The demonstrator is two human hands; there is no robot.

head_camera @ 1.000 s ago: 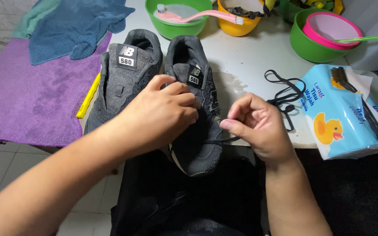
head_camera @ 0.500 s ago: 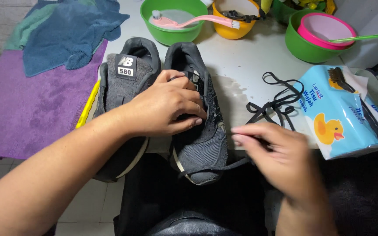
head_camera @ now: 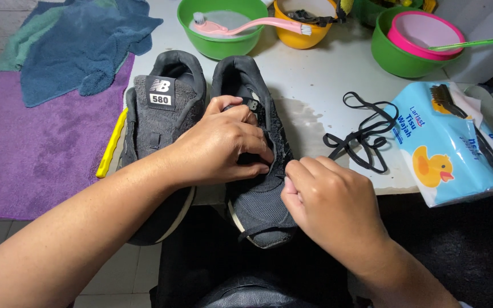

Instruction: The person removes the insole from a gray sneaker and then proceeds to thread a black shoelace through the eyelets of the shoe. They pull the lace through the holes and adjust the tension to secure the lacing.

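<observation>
The left hand (head_camera: pixel 223 142) lies palm-down across the right-hand dark grey shoe (head_camera: pixel 258 188), fingers curled and pinched narrow at the lacing area, thumb tucked beneath, the forearm running in from the lower left. The right hand (head_camera: pixel 329 208) sits just beside that shoe's outer edge, closed into a loose fist with knuckles up and fingertips pressed against the shoe's side; whether it pinches anything cannot be told, since the fingers hide it. Its wrist comes in from the lower right.

This shoe stands on the white counter (head_camera: pixel 320 74), its toe hanging over the near edge above the person's lap. Touching its left side is the second dark grey shoe (head_camera: pixel 161 114), and beyond that a yellow strip (head_camera: pixel 111 145) lies along the counter edge. Right of the held shoe, apart from it, a loose black lace (head_camera: pixel 360 134) is coiled, with a blue tissue pack (head_camera: pixel 452 145) further right. Behind the shoes stand a green bowl (head_camera: pixel 223 43) with a pink brush (head_camera: pixel 246 25) across it, a yellow bowl (head_camera: pixel 303 31), and another green bowl (head_camera: pixel 400 54). Far left of the shoes lie a purple towel (head_camera: pixel 35 154) and a blue cloth (head_camera: pixel 87 45).
</observation>
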